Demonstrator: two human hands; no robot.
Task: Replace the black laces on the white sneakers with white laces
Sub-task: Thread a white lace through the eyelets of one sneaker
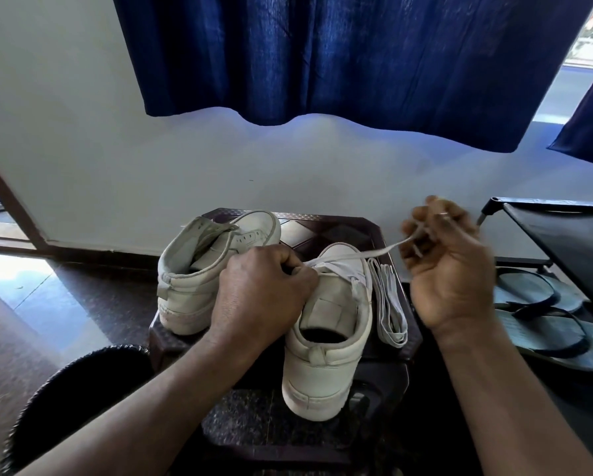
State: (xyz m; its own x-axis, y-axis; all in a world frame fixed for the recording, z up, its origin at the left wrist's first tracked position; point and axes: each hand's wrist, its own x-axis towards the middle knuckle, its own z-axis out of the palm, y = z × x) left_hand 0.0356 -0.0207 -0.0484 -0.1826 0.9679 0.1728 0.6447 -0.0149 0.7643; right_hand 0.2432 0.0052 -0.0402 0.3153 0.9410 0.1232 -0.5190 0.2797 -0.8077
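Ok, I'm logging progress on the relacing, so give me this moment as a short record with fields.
near shoe: on stool, white lace partly threaded
left hand: pinches lace at near shoe
right hand: grips lace end, pulled taut rightward
spare lace: folded on stool, right of near shoe
far shoe: on stool, pale lace in it

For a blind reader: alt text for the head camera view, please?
Two bare hands lace a white sneaker on a dark stool: the left hand holds the white lace at the shoe, the right hand holds its end raised to the right. A second sneaker stands left of it, a folded lace right.
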